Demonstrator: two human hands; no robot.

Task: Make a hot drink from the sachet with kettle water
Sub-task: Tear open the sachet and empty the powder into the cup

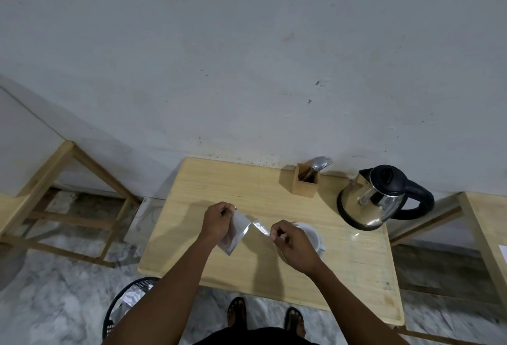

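Observation:
My left hand [216,220] pinches the top of a silvery sachet [236,233] above the wooden table [274,270]. My right hand [290,243] pinches a thin strip [260,228] torn along the sachet's top, still joined to it at one corner. A white cup [311,235] stands just behind my right hand, partly hidden by it. A steel kettle [375,202] with a black lid and handle stands at the table's back right.
A small wooden holder [307,181] with a spoon and a fork stands against the wall. A black bin [123,309] holding wrappers sits on the floor at the table's front left. Wooden frames stand to the left and right. My sandalled feet are below.

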